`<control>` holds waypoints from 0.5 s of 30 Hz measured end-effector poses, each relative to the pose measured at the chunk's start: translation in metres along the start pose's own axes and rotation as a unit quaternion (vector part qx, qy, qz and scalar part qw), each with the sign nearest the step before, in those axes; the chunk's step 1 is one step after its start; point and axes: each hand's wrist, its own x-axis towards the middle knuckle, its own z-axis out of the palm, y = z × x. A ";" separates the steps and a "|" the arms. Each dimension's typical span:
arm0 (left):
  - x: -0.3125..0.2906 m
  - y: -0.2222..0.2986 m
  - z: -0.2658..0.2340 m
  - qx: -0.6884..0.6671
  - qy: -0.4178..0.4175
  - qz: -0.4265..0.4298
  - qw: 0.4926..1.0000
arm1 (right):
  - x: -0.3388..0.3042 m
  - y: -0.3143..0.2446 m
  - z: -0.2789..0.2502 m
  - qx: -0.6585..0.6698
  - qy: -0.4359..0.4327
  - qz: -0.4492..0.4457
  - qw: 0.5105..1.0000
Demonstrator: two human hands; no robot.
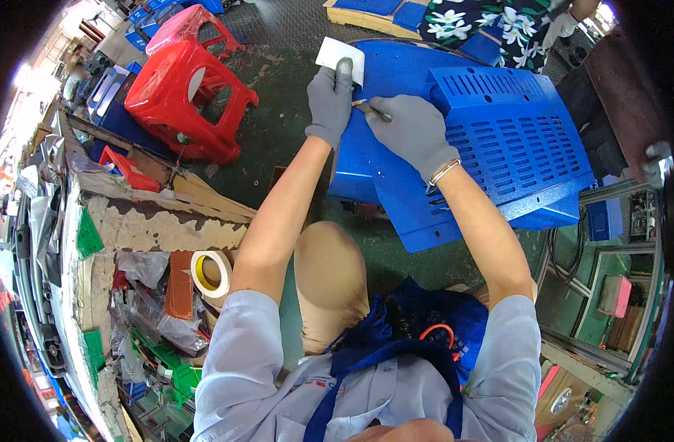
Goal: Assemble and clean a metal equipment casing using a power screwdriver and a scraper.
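Observation:
My left hand (329,103), in a grey glove, pinches a small white flat square piece (337,55) with the thumb on top. Close by on its right, my right hand (410,129), also gloved, is closed round a thin, short tool (376,110) with a pale yellowish tip; its exact kind is too small to tell. The tip points toward my left hand. Beneath both hands lie blue painted sheet-metal panels (418,199), stacked and overlapping. A slotted blue cover (513,144) sits to the right of my right hand.
Red plastic stools (182,92) stand at the far left. A worn workbench (153,228) on the left holds a tape roll (210,273) and plastic bags. Another person in flowered clothing (491,29) is beyond the panels. A metal-framed rack (616,295) stands at the right.

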 end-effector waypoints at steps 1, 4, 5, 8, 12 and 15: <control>0.000 -0.002 0.000 -0.022 -0.003 -0.016 1.000 | 0.001 -0.003 0.001 0.008 -0.006 0.023 1.000; -0.001 -0.003 -0.001 -0.001 -0.011 -0.027 1.000 | 0.002 0.004 0.004 0.034 -0.009 0.036 0.999; 0.000 -0.006 0.000 -0.002 -0.009 -0.023 1.000 | 0.005 0.004 0.002 0.056 -0.009 0.018 0.998; -0.001 -0.008 0.002 -0.037 0.026 0.025 0.999 | -0.003 0.005 -0.011 0.057 -0.041 0.049 0.996; -0.002 0.004 0.000 -0.034 -0.017 -0.032 0.999 | -0.002 0.005 -0.008 0.048 -0.026 0.068 0.996; -0.003 0.003 0.000 -0.024 0.004 0.006 1.000 | -0.002 0.001 -0.001 0.010 0.015 0.045 0.999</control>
